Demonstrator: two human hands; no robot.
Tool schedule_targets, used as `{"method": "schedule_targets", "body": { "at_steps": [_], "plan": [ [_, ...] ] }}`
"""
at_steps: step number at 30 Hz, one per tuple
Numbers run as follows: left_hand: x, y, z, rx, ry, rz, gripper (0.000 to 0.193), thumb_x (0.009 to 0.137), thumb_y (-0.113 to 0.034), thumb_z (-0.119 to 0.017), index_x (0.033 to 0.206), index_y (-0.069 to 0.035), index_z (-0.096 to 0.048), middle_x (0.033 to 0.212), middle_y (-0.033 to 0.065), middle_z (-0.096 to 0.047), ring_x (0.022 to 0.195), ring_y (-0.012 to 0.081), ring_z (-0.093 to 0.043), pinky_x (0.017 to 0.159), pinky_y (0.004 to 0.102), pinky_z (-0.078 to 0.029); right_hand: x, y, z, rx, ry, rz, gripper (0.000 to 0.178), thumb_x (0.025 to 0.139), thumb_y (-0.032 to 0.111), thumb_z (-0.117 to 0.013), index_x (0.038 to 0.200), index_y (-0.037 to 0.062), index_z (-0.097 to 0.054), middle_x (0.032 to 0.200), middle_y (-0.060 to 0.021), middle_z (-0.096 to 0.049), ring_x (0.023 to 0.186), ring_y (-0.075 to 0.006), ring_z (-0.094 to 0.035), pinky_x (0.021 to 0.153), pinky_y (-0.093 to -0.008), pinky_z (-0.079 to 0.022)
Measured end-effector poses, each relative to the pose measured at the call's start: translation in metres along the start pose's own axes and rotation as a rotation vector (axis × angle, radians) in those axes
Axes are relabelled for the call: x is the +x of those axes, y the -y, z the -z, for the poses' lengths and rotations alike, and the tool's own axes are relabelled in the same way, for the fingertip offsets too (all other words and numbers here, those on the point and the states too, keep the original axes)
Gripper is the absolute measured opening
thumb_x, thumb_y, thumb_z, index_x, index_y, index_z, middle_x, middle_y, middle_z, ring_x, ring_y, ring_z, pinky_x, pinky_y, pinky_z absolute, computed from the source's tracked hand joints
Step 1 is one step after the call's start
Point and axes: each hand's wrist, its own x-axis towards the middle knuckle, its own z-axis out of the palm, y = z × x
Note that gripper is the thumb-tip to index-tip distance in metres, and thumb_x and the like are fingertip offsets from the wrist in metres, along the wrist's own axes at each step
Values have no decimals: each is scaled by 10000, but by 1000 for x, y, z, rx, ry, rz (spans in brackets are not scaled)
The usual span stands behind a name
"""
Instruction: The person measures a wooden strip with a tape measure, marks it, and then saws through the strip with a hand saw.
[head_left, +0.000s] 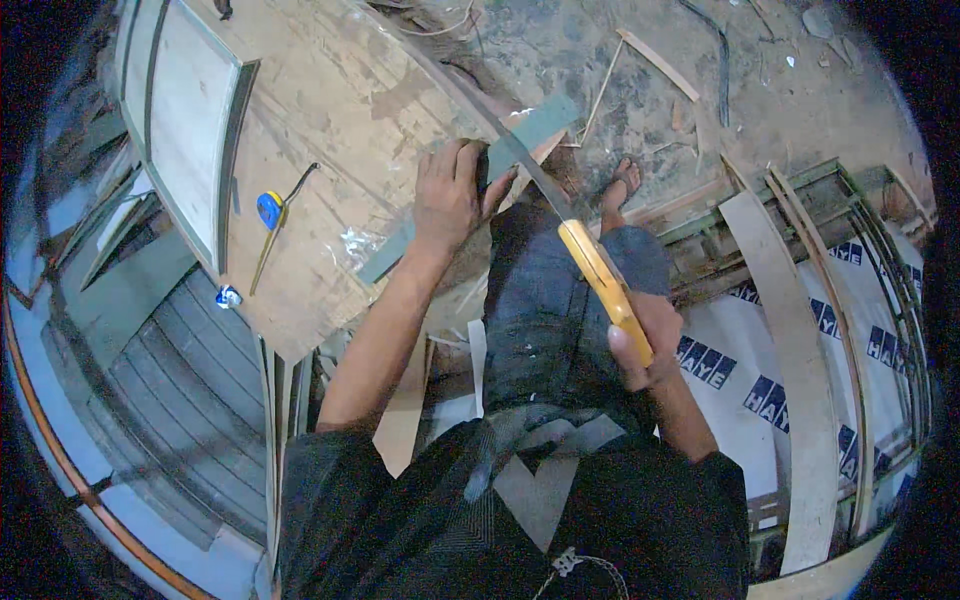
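Observation:
My right hand (655, 335) is wrapped round the yellow handle of a handsaw (600, 280). Its long blade slants up and to the left, crossing a narrow grey-green strip of board (550, 120). That strip lies diagonally over the wooden worktable, and one end juts past the table's edge. Just left of the blade, my left hand (447, 200) grips the strip and presses it down, thumb toward the saw. Part of the strip is hidden beneath this hand. Whether the teeth are in the wood, I cannot tell.
A blue and yellow tape measure (269, 209) and a thin stick rest on the worktable (340, 110), beside a framed pale panel (190, 110). Scrap wood (660, 65) litters the floor at the far right. Long bent strips (785, 330) and a slatted frame stand to my right.

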Motion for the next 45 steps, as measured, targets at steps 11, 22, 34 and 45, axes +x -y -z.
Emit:
{"method": "schedule_targets", "body": {
  "at_steps": [11, 22, 34, 45],
  "plan": [
    [0, 5, -6, 22, -56, -69, 414, 753, -322, -680, 1016, -33, -543, 942, 117, -535, 846, 281, -528, 725, 374, -399, -27, 11, 21, -168, -38, -166, 483, 822, 431, -470, 845, -35, -595, 696, -111, -575, 608, -249, -545, 526, -374, -387],
    [1, 4, -2, 26, -55, -98, 373, 772, -335, -660, 998, -54, -563, 878, 91, -527, 769, 269, -519, 681, 372, -385, -15, -9, 8, -140, 78, -118, 446, 781, 418, -474, 808, -9, -597, 643, -128, -524, 553, -265, -517, 502, -377, -383],
    [-3, 9, -2, 59, -5, -121, 427, 753, -316, -675, 1030, -15, -552, 920, 110, -569, 816, 282, -542, 736, 396, -394, 35, 3, -13, -45, 48, -124, 440, 749, 471, -488, 756, 43, -586, 577, -132, -484, 514, -317, -512, 466, -383, -360],
    [0, 11, -3, 66, -37, -112, 355, 789, -333, -645, 974, -41, -563, 838, 74, -566, 718, 231, -531, 673, 364, -366, 65, 4, -27, 4, -12, -83, 416, 797, 374, -490, 842, -23, -605, 569, -90, -489, 482, -253, -487, 457, -343, -363]
  ]
}}
